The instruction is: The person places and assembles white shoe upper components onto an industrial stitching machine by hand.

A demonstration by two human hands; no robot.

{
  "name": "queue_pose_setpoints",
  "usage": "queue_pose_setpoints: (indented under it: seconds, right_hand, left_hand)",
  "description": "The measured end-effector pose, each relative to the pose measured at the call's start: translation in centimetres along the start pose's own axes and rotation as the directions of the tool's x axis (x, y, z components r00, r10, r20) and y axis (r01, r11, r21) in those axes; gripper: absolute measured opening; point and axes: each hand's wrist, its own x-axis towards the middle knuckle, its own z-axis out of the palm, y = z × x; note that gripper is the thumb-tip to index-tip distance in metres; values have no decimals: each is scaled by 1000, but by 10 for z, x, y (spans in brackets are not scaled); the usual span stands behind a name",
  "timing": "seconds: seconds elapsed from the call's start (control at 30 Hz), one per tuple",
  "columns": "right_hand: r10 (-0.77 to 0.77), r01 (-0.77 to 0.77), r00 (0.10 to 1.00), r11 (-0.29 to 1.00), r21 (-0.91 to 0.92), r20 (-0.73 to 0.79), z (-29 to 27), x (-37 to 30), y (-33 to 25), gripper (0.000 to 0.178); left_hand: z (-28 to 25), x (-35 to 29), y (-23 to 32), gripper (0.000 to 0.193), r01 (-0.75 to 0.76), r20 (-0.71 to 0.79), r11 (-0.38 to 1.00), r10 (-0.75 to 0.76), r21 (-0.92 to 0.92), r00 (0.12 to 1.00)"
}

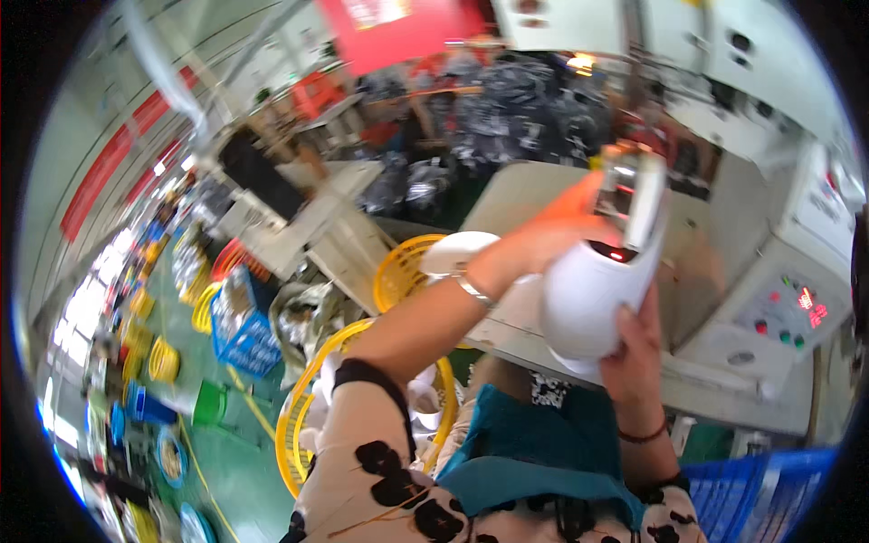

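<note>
A smooth, rounded white plastic housing [584, 308] is held up before me over the work table, tilted, with a dark opening near its top. My right hand [634, 353] grips its lower right side, thumb lying against the white surface. From the left, my left hand [579, 213] reaches to the upper end, its fingers curled round a shiny, white-edged part [625, 195] that seems joined to the housing. Motion blurs those fingers, and the shiny part hides some of them. Behind my left forearm rests a white oval piece [460, 252].
A control box [783, 312] with buttons and a red display stands at right on the beige table [520, 195]. Yellow baskets [294, 425] hold white pieces at lower left. A blue crate [769, 493] is at lower right. Black plastic bags [516, 104] are piled behind.
</note>
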Motion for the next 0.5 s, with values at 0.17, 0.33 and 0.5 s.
queue_pose_setpoints:
  seconds: [0.17, 0.33, 0.5]
  right_hand:
    - [-104, 107, 994, 990, -87, 42, -9, 12, -16, 50]
    - [-57, 62, 997, 995, -75, 57, -7, 12, -9, 60]
    - [-48, 50, 999, 991, -127, 14, -4, 5, 1, 81]
  left_hand:
    - [4, -4, 8, 61, -178, -13, 980, 180, 87, 984]
    - [-4, -3, 8, 55, -255, 15, 967, 255, -18, 967]
    - [-8, 16, 5, 61, 4, 72, 938, 23, -347, 997]
